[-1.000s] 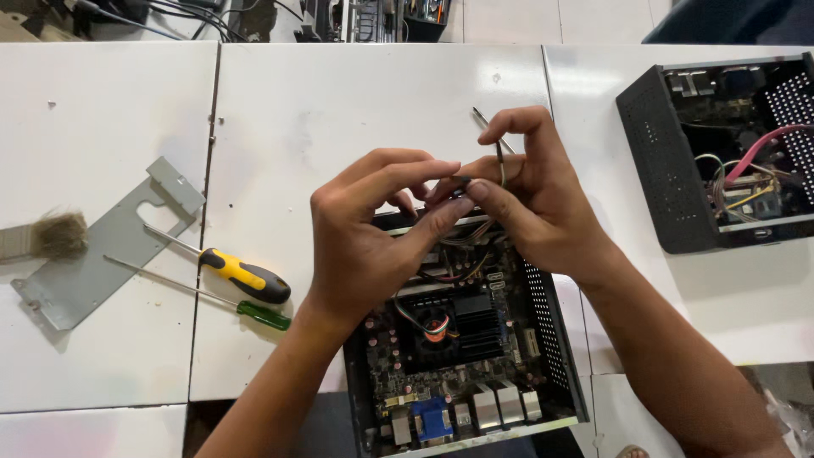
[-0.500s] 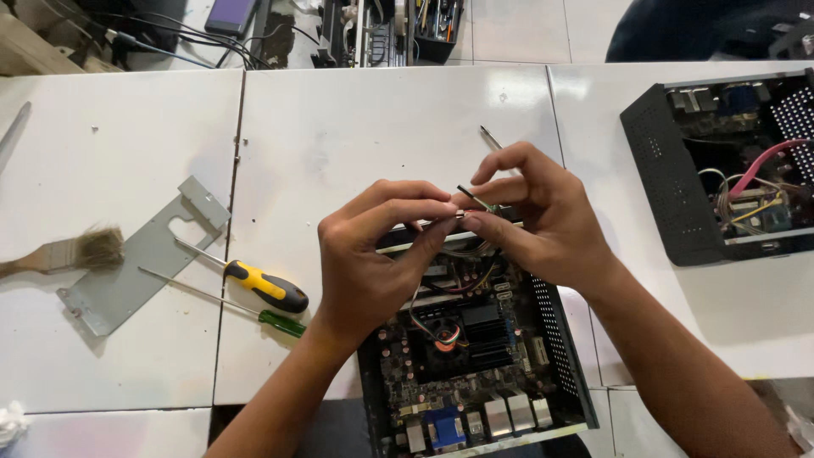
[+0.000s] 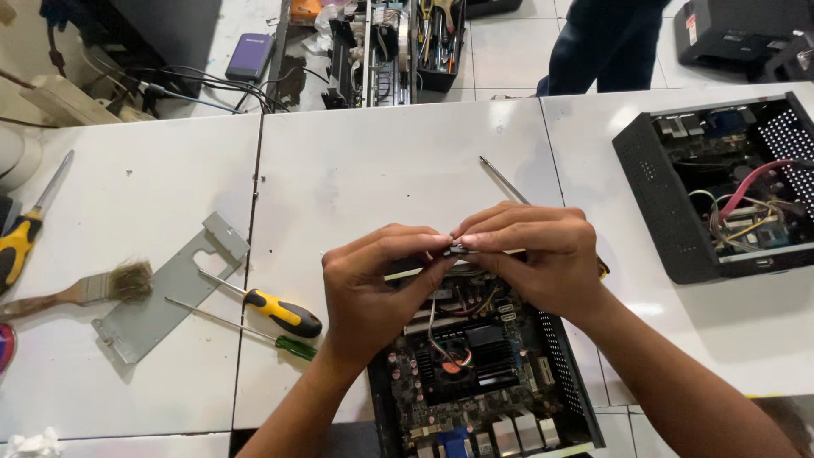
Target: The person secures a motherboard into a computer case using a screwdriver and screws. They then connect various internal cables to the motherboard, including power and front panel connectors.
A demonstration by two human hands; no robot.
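Both hands meet above the far end of an open small computer case point(image 3: 483, 373) that sits at the near edge of the white table point(image 3: 381, 170). The left hand point(image 3: 373, 293) and the right hand point(image 3: 538, 254) press their fingertips together on a tiny dark connector point(image 3: 459, 248) — thumb and forefinger of each hand are clamped on it from either side. The piece is mostly hidden by the fingers, so its exact shape cannot be told. Below the hands the case lies uncovered, showing a circuit board with a black heat sink and a fan point(image 3: 454, 360) with thin coloured wires running up towards the fingers.

A long thin screwdriver point(image 3: 504, 182) slants out from behind the right hand towards the far side; whether the hand touches it cannot be told. To the left of the left hand lie a yellow-handled screwdriver point(image 3: 271, 309) and, just nearer, a green-handled screwdriver point(image 3: 242, 329), both beside a flat grey metal bracket point(image 3: 170, 288). Farther left rests a paintbrush point(image 3: 85, 290), and at the left edge another yellow-handled screwdriver point(image 3: 30, 225).

On the right stands a second open black case point(image 3: 716, 182) with pink and yellow cables inside — well apart from the hands. Beyond the table's far edge a person's legs point(image 3: 606, 42) show.
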